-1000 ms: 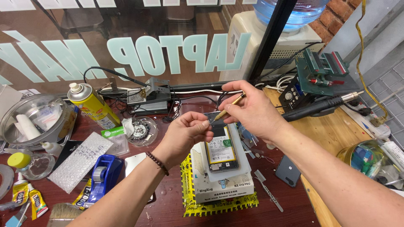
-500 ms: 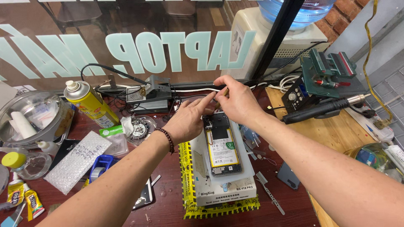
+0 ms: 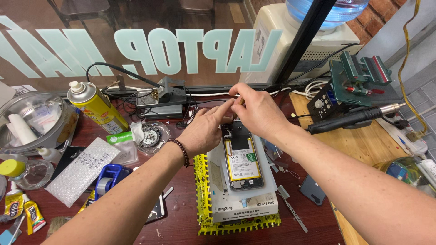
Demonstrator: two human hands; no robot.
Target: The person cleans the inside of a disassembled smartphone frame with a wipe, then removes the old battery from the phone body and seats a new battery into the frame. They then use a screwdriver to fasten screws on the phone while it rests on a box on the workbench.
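Evidently, both the left hand and right hand are pinched together, grip contents unseen, just beyond the far end of the opened phone, whose long axis runs toward the table's near edge.

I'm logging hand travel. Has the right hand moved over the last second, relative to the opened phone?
Yes. The right hand went from beside the opened phone to above its top edge, toward the window.
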